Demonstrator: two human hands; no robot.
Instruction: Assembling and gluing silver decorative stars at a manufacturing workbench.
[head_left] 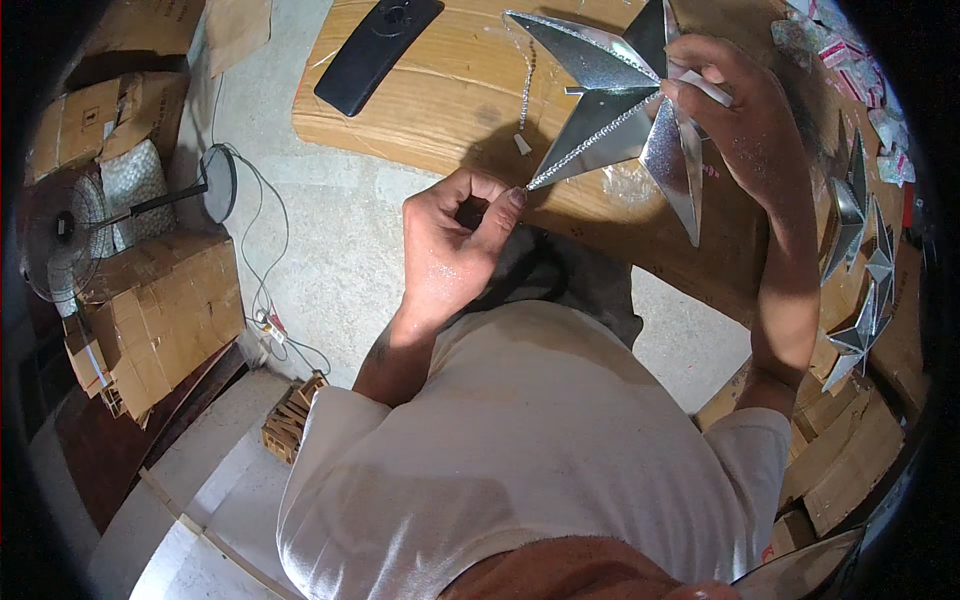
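Note:
A silver, faceted five-pointed star [610, 112] is held over the near edge of the wooden-topped table. Sparkling rhinestone chain runs along ridges of its two left points. My left hand [455, 235] is closed, thumb and forefinger pinching the tip of the lower left point. At the star's centre and right side, my right hand [735, 115] is closed on it, hiding the right point. A bright white sliver [708, 88] shows between the right fingers; I cannot tell what it is. Left of the star, a loose rhinestone chain [526, 90] lies near a small white tip [522, 145].
A black phone [378, 55] lies on the table [440, 110]. More silver stars [862, 300] stand at the right, below small plastic packets [850, 65]. On the left are cardboard boxes [165, 320], a fan [65, 225] and cables [265, 290] on the floor.

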